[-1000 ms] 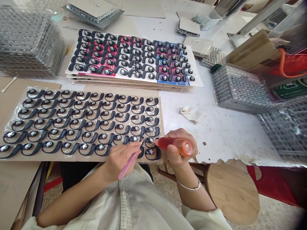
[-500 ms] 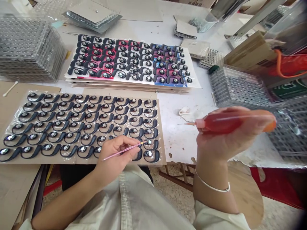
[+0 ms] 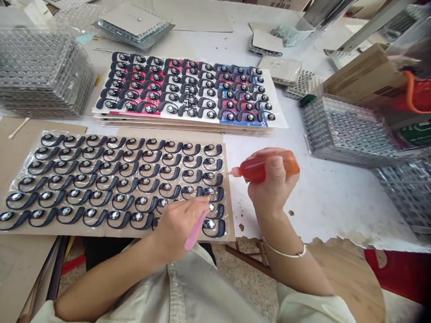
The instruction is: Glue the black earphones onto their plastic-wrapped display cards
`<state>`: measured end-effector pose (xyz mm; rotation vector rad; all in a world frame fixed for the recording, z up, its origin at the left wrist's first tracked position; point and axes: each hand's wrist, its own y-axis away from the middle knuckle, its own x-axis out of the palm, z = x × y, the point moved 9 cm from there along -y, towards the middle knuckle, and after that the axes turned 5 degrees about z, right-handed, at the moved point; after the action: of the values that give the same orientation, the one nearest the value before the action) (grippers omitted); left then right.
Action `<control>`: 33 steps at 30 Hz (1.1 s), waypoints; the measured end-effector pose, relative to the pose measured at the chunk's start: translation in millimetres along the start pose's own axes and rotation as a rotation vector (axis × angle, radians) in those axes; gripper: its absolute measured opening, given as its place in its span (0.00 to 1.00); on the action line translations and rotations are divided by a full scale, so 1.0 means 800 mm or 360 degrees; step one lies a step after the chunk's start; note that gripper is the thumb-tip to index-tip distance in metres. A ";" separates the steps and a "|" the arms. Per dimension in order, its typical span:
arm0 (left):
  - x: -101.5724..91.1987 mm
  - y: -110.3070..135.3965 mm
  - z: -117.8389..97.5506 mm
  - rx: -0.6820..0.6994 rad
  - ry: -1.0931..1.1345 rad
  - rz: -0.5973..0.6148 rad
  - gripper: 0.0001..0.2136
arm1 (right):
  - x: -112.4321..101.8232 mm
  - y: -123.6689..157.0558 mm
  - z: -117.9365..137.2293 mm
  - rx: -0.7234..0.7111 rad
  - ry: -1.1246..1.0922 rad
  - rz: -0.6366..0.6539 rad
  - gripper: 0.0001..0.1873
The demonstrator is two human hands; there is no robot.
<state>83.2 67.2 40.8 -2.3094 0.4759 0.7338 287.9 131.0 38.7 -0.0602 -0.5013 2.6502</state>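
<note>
My left hand (image 3: 182,224) is closed around a slim pink tool (image 3: 195,234) with a flat rounded end and a yellowish tip. That tip is at a black curved piece with a shiny round stone (image 3: 215,193) in the right-hand column of the near sheet. My right hand (image 3: 271,190) wraps round a red squeeze bottle (image 3: 254,168), tilted nearly level, its thin nozzle pointing left over the right edge of the near cardboard sheet (image 3: 230,215). Rows of the same black pieces lie on this plastic-covered sheet. My left hand hides a few of them.
Behind lies a stack of printed sheets (image 3: 281,121) bearing more black pieces. Clear dimpled plastic trays (image 3: 43,67) are piled at the left, and a clear plastic box (image 3: 353,130) stands at the right. A cotton swab (image 3: 18,128) lies far left. The table's front edge (image 3: 323,240) is ragged.
My right hand has brought the red bottle left, toward the near sheet. My left hand has moved slightly right and turned the pink tool, so its flat side shows and its tip sits higher up the column.
</note>
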 end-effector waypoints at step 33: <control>0.023 -0.007 -0.026 0.0198 -0.0699 0.0122 0.07 | 0.056 0.022 0.008 -0.0208 0.0702 0.0561 0.16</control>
<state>108.1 54.8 45.2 -1.9470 0.3939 1.1776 239.5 133.2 40.1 -0.8211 -0.5487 2.8081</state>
